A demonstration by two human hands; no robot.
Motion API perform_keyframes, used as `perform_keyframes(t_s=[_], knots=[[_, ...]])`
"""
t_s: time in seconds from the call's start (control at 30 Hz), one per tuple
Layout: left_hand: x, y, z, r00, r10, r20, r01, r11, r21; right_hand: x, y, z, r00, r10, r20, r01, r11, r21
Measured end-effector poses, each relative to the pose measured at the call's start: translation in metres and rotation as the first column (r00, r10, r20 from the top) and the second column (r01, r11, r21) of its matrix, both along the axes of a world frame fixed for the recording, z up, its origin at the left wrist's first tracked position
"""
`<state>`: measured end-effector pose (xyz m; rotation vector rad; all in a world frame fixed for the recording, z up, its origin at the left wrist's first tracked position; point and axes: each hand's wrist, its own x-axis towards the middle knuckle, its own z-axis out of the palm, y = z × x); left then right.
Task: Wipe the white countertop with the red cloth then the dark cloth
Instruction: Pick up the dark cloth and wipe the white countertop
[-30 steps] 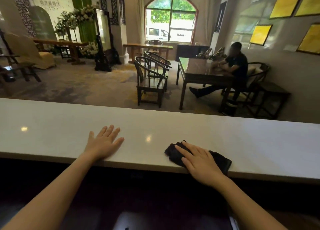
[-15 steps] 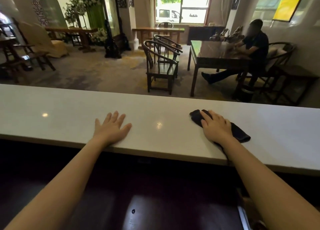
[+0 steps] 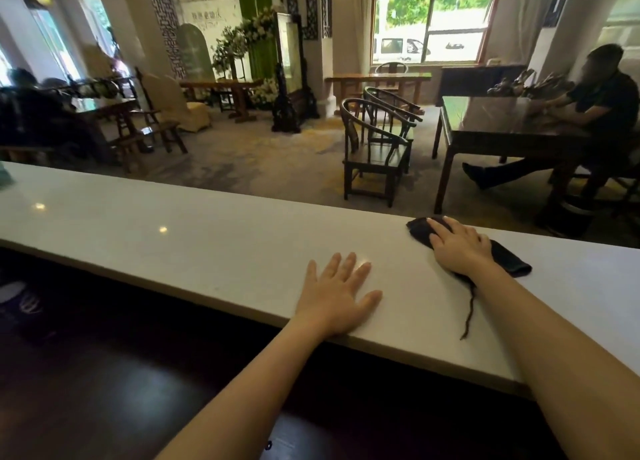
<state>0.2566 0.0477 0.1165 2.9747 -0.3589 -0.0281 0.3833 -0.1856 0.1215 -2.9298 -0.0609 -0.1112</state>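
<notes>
The white countertop (image 3: 194, 241) runs across the view from far left to the right edge. A dark cloth (image 3: 507, 257) lies folded on it near the far edge at the right, with a loose thread trailing toward me. My right hand (image 3: 457, 248) presses flat on top of the cloth, fingers together and pointing left. My left hand (image 3: 337, 295) rests palm down on the bare counter near the front edge, fingers spread, holding nothing. No red cloth is in view.
Beyond the counter is a room with dark wooden chairs (image 3: 375, 151) and a dark table (image 3: 498, 127) where a person (image 3: 602, 109) sits. A pale green object (image 3: 5, 179) sits at the counter's far left end. Below the counter's front edge lies a dark lower surface (image 3: 138, 373).
My right hand has slid the dark cloth away from me toward the counter's far edge and to the right. The view has swung left. My left hand stays flat on the counter.
</notes>
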Motion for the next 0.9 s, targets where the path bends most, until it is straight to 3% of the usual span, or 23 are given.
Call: perform_keyframes(t_s=[0.17, 0.47, 0.7, 0.9], knots=[[0.001, 0.003, 0.0, 1.0, -0.002, -0.014, 0.002, 1.0, -0.009, -0.03, -0.001, 0.005, 0.996, 0.092, -0.001, -0.092, 0.996, 0.01], [0.005, 0.005, -0.002, 1.0, -0.003, -0.002, 0.003, 0.999, 0.047, -0.167, -0.019, 0.012, 0.942, 0.333, -0.036, -0.331, 0.942, 0.045], [0.008, 0.005, -0.004, 1.0, 0.02, 0.02, -0.021, 0.998, 0.063, -0.193, -0.028, 0.004, 0.96, 0.271, 0.065, -0.274, 0.961, 0.034], [0.01, 0.01, -0.01, 0.999, -0.004, 0.048, 0.002, 0.999, 0.039, -0.142, -0.044, 0.011, 0.976, 0.217, -0.021, -0.216, 0.975, 0.051]])
